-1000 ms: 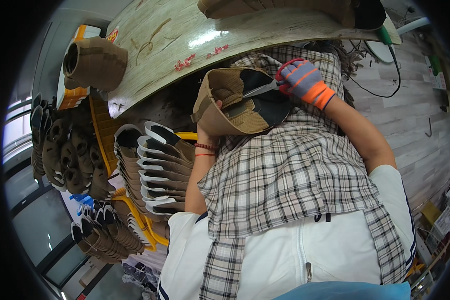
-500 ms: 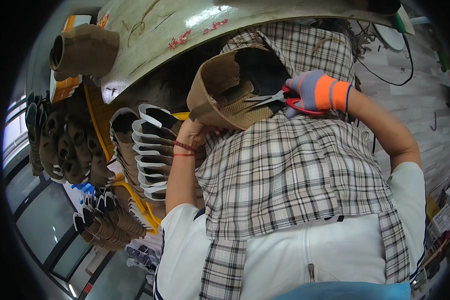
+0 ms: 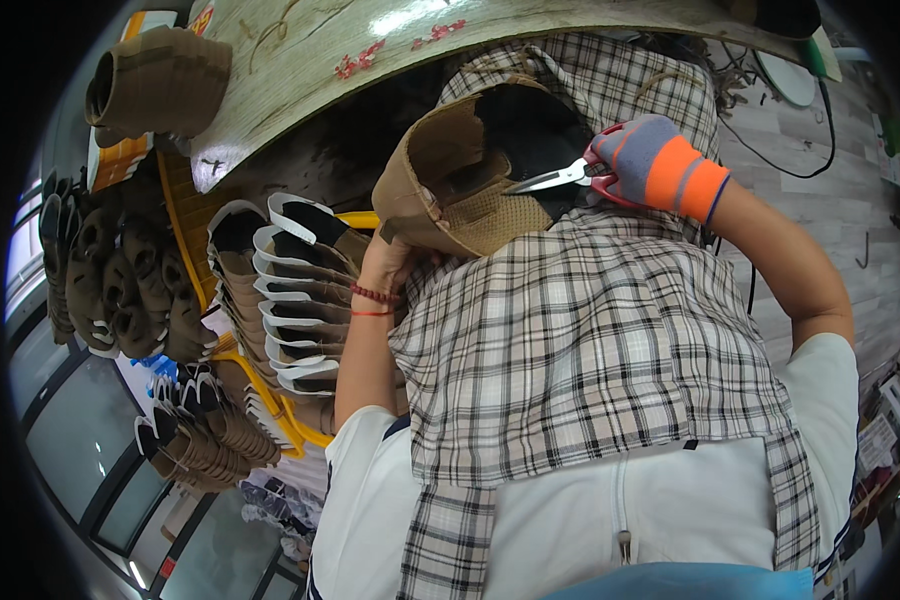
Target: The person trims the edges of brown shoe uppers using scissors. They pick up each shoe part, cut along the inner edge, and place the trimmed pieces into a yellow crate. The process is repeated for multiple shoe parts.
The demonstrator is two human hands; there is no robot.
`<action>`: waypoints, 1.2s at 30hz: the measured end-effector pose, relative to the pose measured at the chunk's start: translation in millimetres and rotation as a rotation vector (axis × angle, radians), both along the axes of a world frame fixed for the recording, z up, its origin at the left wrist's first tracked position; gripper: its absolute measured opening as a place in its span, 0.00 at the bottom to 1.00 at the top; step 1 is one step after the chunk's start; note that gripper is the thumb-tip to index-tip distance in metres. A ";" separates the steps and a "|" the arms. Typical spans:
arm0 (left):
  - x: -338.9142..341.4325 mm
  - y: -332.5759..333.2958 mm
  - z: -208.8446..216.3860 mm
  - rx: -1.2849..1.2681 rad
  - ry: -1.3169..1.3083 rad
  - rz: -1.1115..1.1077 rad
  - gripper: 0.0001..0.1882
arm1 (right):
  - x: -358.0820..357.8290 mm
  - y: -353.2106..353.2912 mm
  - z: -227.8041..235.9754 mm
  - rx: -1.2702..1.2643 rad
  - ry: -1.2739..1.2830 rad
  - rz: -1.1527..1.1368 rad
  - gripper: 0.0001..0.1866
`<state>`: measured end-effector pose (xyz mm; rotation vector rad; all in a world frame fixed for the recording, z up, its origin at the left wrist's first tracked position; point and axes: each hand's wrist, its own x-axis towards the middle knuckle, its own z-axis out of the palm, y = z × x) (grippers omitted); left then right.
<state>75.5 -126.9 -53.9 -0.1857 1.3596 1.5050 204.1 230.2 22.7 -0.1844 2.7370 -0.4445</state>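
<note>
A brown fabric shoe upper (image 3: 406, 190) with a dark lining rests across my lap, its opening facing up. My bare left hand (image 3: 402, 255) grips its near left edge; part of the fingers is behind the fabric. In a grey and orange glove, my right hand (image 3: 660, 168) is closed round the red handles of a pair of scissors (image 3: 560, 178). The blades look nearly together and point left, over the inside of the upper beside its mesh-like tan part. Beneath the upper, a checked apron (image 3: 560, 340) covers my lap.
A pale table (image 3: 300, 90) curves across the top, with stacked brown uppers (image 3: 165, 80) at its left end. More uppers with white edges (image 3: 305, 290) stand in rows on my left, near a yellow frame (image 3: 295, 425). A black cable (image 3: 825, 150) hangs at right.
The scissors have drawn back slightly to the right, and their blades have come together. My left hand still holds the upper in nearly the same place.
</note>
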 end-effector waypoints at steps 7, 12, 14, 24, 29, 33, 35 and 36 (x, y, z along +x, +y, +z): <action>3.4 14.7 19.6 0.032 0.001 0.026 0.16 | -9.4 -18.5 -1.9 0.011 -0.019 0.072 0.26; 4.0 16.9 25.9 0.009 0.012 0.037 0.15 | -8.2 -9.2 0.9 0.079 -0.142 0.020 0.19; 5.6 14.4 22.5 -0.053 -0.019 0.054 0.15 | -5.9 -3.9 -2.1 0.039 -0.003 -0.006 0.18; 8.4 16.1 12.6 -0.063 -0.155 0.197 0.16 | -32.8 -52.8 2.5 0.091 0.199 0.059 0.16; 6.7 12.1 8.2 -0.056 -0.164 0.194 0.18 | -41.3 -60.8 -2.1 0.196 0.153 0.102 0.14; 10.2 15.4 11.1 -0.037 -0.170 0.196 0.18 | -32.2 -40.7 -7.0 0.047 0.084 -0.036 0.17; 12.1 18.6 15.5 -0.078 -0.112 0.168 0.18 | -33.8 -24.9 12.8 0.026 -0.067 -0.123 0.22; 12.6 20.1 17.7 -0.099 -0.082 0.153 0.18 | -31.3 -20.6 9.5 0.024 -0.021 -0.099 0.23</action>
